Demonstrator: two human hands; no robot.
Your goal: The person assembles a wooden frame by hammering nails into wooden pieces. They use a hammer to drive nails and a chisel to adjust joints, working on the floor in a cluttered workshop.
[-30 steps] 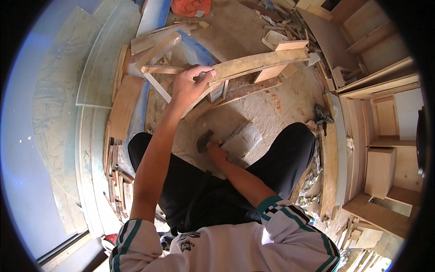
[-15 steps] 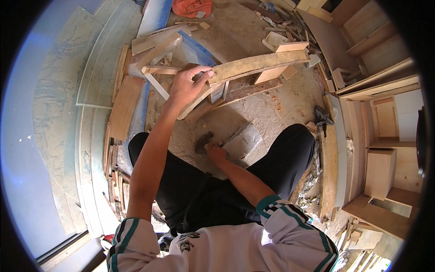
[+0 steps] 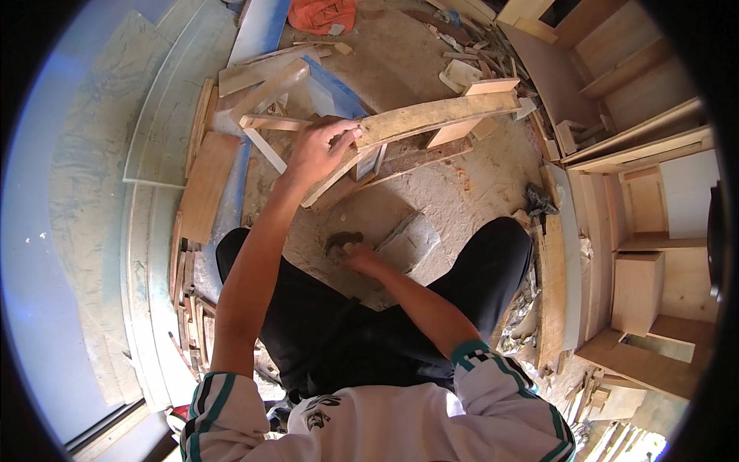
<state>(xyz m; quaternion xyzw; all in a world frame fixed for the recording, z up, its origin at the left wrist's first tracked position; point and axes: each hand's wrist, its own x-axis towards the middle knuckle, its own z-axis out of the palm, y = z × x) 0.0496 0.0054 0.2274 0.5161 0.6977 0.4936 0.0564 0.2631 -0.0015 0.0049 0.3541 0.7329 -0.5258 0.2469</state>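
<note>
My left hand [image 3: 317, 154] is closed on the near-left end of a worn wooden plank [image 3: 439, 113], its thumb over the end. The plank stretches away to the right and looks joined to other wooden pieces beneath it. Low between my knees, my right hand [image 3: 365, 260] is closed around a dark-headed hammer [image 3: 343, 242]; the handle is mostly hidden by my fingers. Right beside that hand a grey slab [image 3: 412, 242] lies on the dusty floor.
Glass sheets [image 3: 158, 115] lean along the left, near a brown board [image 3: 209, 185]. Wooden cabinet frames [image 3: 639, 285] stand at the right. Scrap wood [image 3: 493, 58] and an orange bag [image 3: 323, 15] lie farther off. A dark crumpled bag [image 3: 543, 202] sits beside my right knee.
My right hand has shifted slightly left with the hammer, which is now more blurred. The left hand keeps its grip on the plank's end. The whole view has moved slightly.
</note>
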